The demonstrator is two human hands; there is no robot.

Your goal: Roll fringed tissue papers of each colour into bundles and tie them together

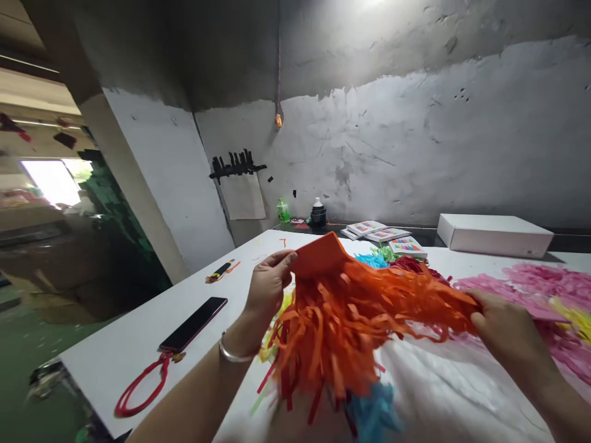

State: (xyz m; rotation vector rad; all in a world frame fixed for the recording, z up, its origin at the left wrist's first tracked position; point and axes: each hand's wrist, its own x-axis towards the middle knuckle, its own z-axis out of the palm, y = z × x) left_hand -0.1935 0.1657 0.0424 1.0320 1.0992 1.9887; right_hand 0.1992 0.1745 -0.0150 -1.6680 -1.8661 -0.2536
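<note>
An orange tissue-paper tassel (323, 307) with many cut strips is stretched between my two hands above the white table. My left hand (272, 280) pinches the uncut, folded orange top edge between thumb and fingers. Closed around the ends of a bunch of the strips, my right hand (501, 320) pulls them out to the right. Other strips hang loose below, over blue strips (373, 412) and a few red and yellow ones. Behind the tassel lie more blue strips (372, 261) and dark red strips (410, 264), partly hidden.
A phone (194, 323) with a red cord lies on the table (106, 369) at left, near a yellow-black cutter (220, 271). Printed packets (378, 232) and a white box (496, 234) stand at the back. Pink strips (549, 283) cover the right side.
</note>
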